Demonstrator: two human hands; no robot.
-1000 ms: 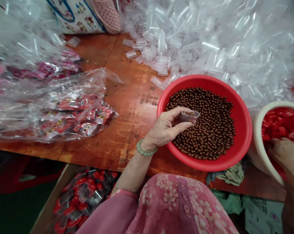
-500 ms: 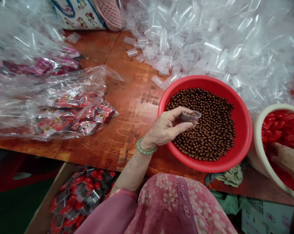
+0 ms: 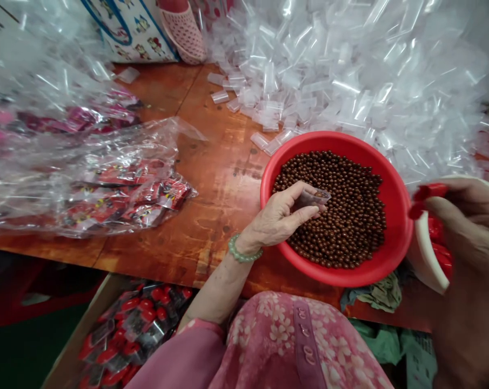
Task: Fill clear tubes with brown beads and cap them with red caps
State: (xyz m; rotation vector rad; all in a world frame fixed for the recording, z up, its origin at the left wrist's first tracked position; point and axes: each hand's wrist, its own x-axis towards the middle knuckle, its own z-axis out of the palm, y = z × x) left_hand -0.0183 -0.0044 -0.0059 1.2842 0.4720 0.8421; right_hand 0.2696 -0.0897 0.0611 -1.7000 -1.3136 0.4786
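My left hand [image 3: 282, 216] is closed around a small clear plastic container [image 3: 317, 195], its open mouth tilted to the right; a few brown balls show faintly inside. It hovers over the left part of a red basin [image 3: 398, 216] holding many glossy brown balls [image 3: 349, 216]. On the right, my right hand [image 3: 471, 227] pinches a red plastic cap [image 3: 428, 197] between thumb and fingers, above a white bucket [image 3: 424, 254] of red caps [image 3: 441, 254]. The right hand is partly blurred and covers much of the bucket.
Clear plastic containers [image 3: 329, 70] are heaped behind the basin. Plastic bags with red packets [image 3: 139, 194] lie at left. A box below the table edge holds red-capped containers [image 3: 134, 329]. A cartoon-print bag [image 3: 142, 38] and a pink perforated shoe [image 3: 183, 32] are at the back.
My right hand has come up out of the white bucket and moved left, now with a red cap in its fingers. The left hand stays over the basin with the container.
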